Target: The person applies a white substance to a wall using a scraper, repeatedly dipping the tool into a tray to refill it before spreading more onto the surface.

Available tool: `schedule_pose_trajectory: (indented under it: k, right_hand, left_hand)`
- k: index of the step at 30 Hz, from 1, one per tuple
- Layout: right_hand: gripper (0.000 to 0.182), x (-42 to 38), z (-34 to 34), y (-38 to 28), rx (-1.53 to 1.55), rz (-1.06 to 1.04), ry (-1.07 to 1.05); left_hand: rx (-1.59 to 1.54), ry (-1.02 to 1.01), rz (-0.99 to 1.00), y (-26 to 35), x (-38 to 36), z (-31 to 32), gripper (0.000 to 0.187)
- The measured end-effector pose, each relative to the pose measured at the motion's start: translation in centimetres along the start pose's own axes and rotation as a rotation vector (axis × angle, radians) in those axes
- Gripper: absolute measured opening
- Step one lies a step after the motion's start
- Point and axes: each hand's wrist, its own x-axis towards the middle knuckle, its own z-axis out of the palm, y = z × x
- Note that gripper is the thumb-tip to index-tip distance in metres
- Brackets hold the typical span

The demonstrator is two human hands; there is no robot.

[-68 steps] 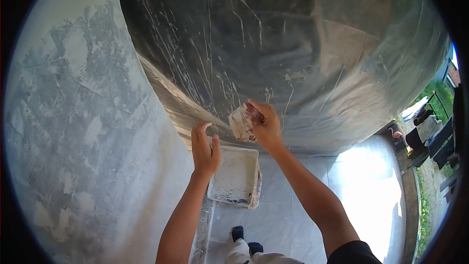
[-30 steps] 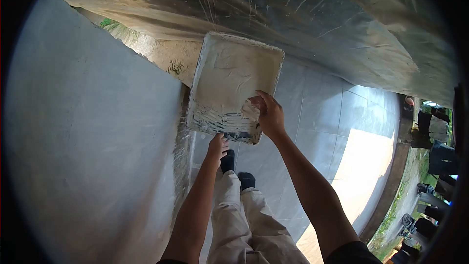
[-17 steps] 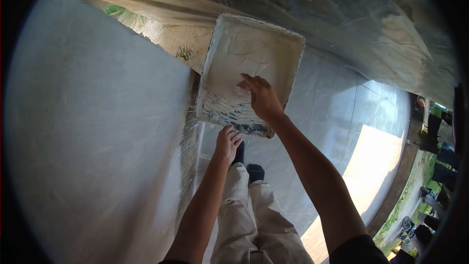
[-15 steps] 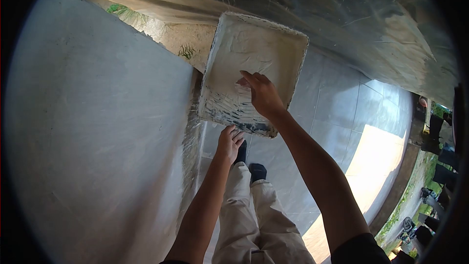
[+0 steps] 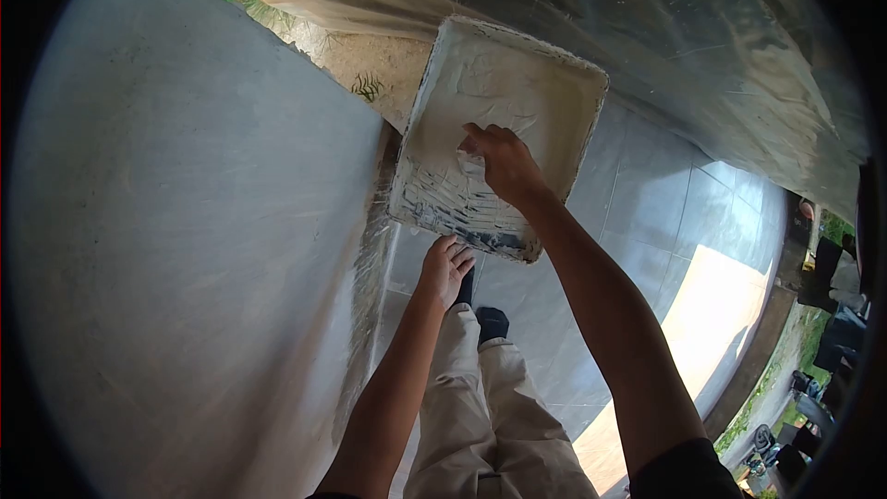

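A rectangular paint tray [image 5: 591, 129] with crusted rims holds thick off-white paint, streaked over dark ridges at its near end. Over the middle of it is my right hand [image 5: 506, 164], fingers closed and bent downward. A small pale, paint-smeared patch shows under those fingertips; whether it is a tool or paint I cannot make out. My left hand [image 5: 445, 270] is at the tray's near edge, its fingers loosely extended and apart, the tips beside or touching the rim. Contact there is hard to tell.
A smooth grey wall [image 5: 212, 222] rises on the left. Plastic sheeting [image 5: 665, 28] hangs across the top and right. Grey tiles [image 5: 647, 185] cover the floor, with a sunlit patch [image 5: 711, 296]. My feet in dark socks [image 5: 492, 323] stand below the tray. Dark items lie outside at far right.
The tray and both hands appear shifted slightly right as the view moves. My right hand stays over the paint, its fingers a little more bent; more of the pale patch shows.
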Motion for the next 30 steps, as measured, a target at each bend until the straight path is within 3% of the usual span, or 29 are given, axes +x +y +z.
schedule_pose_trajectory:
  k: [13,18,22,30]
  right_hand:
    - [0.049,-3.5,-0.2,-0.2,0.111,-0.005,-0.054]
    - [0.045,-3.0,-3.9,0.8,0.134,0.068,0.234]
    - [0.038,-4.0,-4.9,1.2,0.049,0.148,0.137]
    - [0.044,-6.2,-3.4,2.1,0.049,0.139,0.221]
  left_hand:
    - [0.019,-0.02,0.003,-0.5,-0.4,0.0,0.067]
    - [0.028,-0.053,-0.001,-1.2,0.1,-0.5,0.068]
    - [0.012,-0.033,-0.003,-1.5,0.0,-0.3,0.069]
    - [0.009,-0.075,-0.019,-1.8,-0.3,-0.8,0.071]
